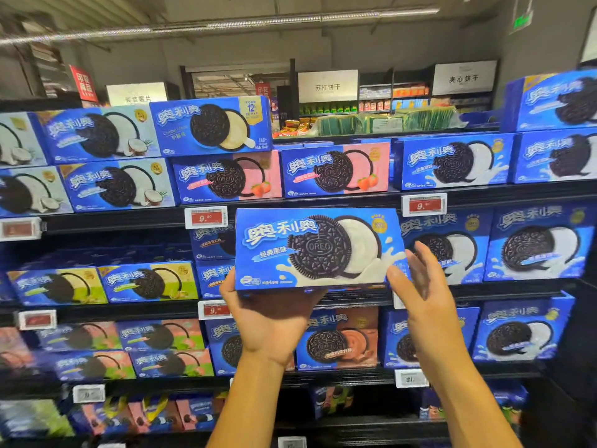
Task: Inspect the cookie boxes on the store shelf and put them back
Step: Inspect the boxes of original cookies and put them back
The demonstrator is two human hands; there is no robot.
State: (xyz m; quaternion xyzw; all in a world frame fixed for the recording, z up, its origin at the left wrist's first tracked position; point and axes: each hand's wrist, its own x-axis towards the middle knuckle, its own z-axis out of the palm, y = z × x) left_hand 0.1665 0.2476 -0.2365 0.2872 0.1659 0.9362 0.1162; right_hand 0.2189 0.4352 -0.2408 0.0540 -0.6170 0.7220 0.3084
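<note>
Left hand under the held Oreo box, palm up, fingers curled round its bottom-left edge, thumb at the left end; it carries the weight. Right hand at the box's right end, fingers nearly straight, loosely spread, lying against the right edge and front corner. Steadying, not gripping; whether the thumb touches the box, cannot tell.

The box is the original-flavour one: blue, cookie and milk splash, front face toward the camera, roughly level, held clear of the shelf in front of the second row down.

Behind the box, partly hidden, chocolate-flavour boxes sit in that row. Right of the box, same row, matching original-flavour boxes stand face-out. Below the box, the shelf edge carries a red price tag. Above the box, strawberry boxes; up and left of it, coconut boxes. Far behind, over the top row, another aisle with white signs.

Step looks like inspection, front face on show. To do it well, probably: close the right fingers on the end before turning, rotate with both hands to check the back and ends, keep the corners off neighbouring stock. For return, judge the slot by matching flavour, likely right of the box, face out, slid in level.
</note>
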